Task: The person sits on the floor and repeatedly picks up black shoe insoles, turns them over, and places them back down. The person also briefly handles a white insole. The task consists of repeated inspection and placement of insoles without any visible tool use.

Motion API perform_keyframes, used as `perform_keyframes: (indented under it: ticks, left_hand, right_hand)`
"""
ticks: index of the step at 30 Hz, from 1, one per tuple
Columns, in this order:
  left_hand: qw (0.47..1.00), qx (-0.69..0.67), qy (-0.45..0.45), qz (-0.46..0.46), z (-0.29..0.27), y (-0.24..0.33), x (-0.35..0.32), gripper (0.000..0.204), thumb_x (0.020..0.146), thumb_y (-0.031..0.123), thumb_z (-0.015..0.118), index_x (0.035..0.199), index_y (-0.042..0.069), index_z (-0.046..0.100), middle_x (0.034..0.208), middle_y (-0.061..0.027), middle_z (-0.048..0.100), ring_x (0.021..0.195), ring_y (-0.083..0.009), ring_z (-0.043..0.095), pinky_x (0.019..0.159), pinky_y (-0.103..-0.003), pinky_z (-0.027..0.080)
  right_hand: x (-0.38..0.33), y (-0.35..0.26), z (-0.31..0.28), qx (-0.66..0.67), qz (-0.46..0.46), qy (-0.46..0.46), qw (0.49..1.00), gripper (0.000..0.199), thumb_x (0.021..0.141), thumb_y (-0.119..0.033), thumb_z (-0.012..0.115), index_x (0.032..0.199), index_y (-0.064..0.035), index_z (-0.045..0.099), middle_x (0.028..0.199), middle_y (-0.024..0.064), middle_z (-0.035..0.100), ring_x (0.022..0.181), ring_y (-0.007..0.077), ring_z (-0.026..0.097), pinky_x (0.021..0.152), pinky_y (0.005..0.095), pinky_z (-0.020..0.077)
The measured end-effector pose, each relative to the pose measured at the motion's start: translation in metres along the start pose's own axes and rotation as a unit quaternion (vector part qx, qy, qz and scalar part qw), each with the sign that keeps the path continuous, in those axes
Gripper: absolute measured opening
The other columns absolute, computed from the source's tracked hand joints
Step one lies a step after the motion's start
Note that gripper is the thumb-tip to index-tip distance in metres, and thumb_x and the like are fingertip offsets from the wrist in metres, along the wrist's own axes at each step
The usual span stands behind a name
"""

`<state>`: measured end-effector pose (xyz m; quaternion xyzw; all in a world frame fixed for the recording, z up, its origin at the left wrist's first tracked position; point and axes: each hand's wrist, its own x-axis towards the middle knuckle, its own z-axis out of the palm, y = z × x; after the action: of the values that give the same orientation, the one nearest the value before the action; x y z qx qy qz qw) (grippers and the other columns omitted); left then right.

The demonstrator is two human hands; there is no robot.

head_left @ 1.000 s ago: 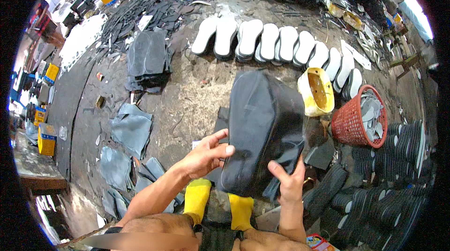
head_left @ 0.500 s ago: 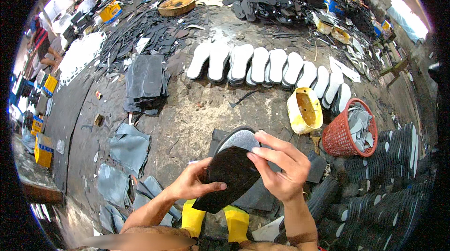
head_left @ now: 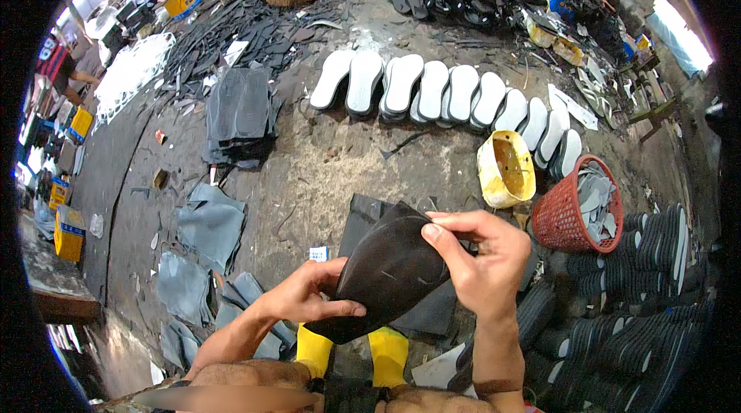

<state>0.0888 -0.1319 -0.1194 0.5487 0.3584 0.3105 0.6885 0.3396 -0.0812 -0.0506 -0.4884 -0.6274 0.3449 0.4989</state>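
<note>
Held above the floor in front of me is a shoe sole with a black sheet over its upper face. My left hand grips the left edge, its thumb lying on the sheet. At the far right edge, my right hand pinches the sheet's rim between thumb and fingertips. The sole's underside is hidden from view. Flat black sheets lie on the floor beneath it, between my hands and my yellow footwear.
White-topped soles stand in a curved row ahead. A yellow tub and a red basket of scraps are to the right, above stacked black soles. Grey sheets and a pile of black sheets lie left.
The black sheet now covers the sole's pale far end, which showed before. My right hand has moved slightly right and nearer, still pinching the sheet's edge.
</note>
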Motion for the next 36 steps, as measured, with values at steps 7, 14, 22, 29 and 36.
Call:
perform_keyframes:
  ticks: [7,14,22,29,36]
  left_hand:
    - [0.982,-0.150,0.067,-0.097,-0.008,-0.007,0.018,0.036,0.091,0.011,0.078,0.122,-0.003,0.067,0.106,-0.0041,0.074,0.094,-0.0088,0.068,0.086,-0.026,0.054]
    - [0.979,-0.123,0.141,-0.076,-0.036,-0.005,0.021,0.036,0.092,0.010,0.077,0.124,0.001,0.065,0.106,-0.0039,0.074,0.091,-0.0091,0.068,0.083,-0.026,0.055]
    - [0.998,-0.033,0.048,0.011,-0.050,-0.032,0.062,0.028,0.091,0.001,0.073,0.118,0.003,0.064,0.121,-0.0093,0.070,0.112,-0.0153,0.064,0.094,-0.031,0.053]
    - [0.993,0.097,0.060,0.008,-0.092,-0.102,0.111,0.032,0.084,-0.008,0.068,0.111,0.008,0.071,0.134,-0.0116,0.066,0.123,-0.0254,0.061,0.104,-0.039,0.049]
    - [0.844,0.382,0.377,0.016,-0.104,-0.176,0.076,0.041,0.079,-0.003,0.069,0.119,0.006,0.069,0.124,-0.0163,0.069,0.118,-0.0384,0.064,0.100,-0.045,0.050]
  right_hand:
    - [0.000,0.039,0.018,0.189,0.203,-0.099,0.956,0.039,0.082,0.003,0.081,0.114,0.0006,0.059,0.093,0.0140,0.074,0.087,0.0165,0.072,0.079,0.0270,0.0583]
    - [0.006,0.079,-0.025,0.138,0.196,-0.305,0.922,0.080,0.067,0.004,0.090,0.138,-0.0001,0.054,0.121,0.0092,0.068,0.105,0.0136,0.066,0.094,0.0285,0.0536]
    - [-0.020,0.031,-0.042,-0.020,0.206,-0.115,0.972,0.028,0.079,-0.011,0.087,0.101,-0.0009,0.074,0.097,0.0062,0.077,0.085,0.0120,0.072,0.075,0.0275,0.0578]
    - [-0.100,0.061,0.045,-0.380,-0.049,-0.259,0.887,0.040,0.076,-0.019,0.072,0.115,-0.0104,0.068,0.109,0.0036,0.069,0.100,0.0200,0.068,0.079,0.0331,0.0566]
    - [0.013,0.147,-0.023,-0.228,-0.078,-0.123,0.963,0.024,0.085,-0.028,0.076,0.100,-0.0093,0.074,0.096,0.0123,0.075,0.082,0.0282,0.073,0.075,0.0385,0.0584]
